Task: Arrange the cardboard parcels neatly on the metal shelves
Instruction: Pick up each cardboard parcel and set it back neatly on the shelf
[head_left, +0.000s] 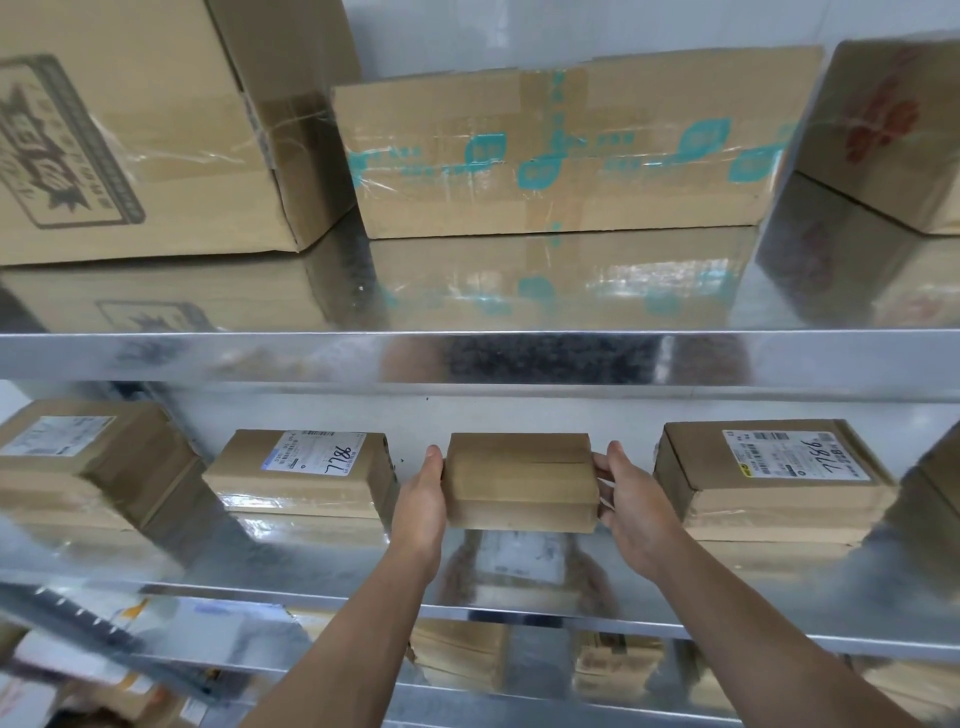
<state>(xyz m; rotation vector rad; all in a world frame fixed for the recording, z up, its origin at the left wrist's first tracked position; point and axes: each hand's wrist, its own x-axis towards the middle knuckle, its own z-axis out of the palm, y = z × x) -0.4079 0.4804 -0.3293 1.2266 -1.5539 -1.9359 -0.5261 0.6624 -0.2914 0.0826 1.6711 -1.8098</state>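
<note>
A small plain cardboard parcel (522, 480) sits on the middle metal shelf (332, 566), in the gap between two labelled parcels. My left hand (421, 512) grips its left end, thumb on the top edge and fingers hidden behind the side. At the right end, my right hand (636, 514) holds it with the thumb up and fingers curled against the side. The neighbour on the left (306, 467) carries a white label with handwritten digits. The neighbour on the right (769, 470) has a similar label.
Another parcel (93, 457) stands at the far left of the middle shelf. The upper shelf (467, 358) holds a large printed box (140, 135), a flat box with teal tape (561, 150) and a box at the right (883, 135). More parcels (462, 660) lie on the shelf below.
</note>
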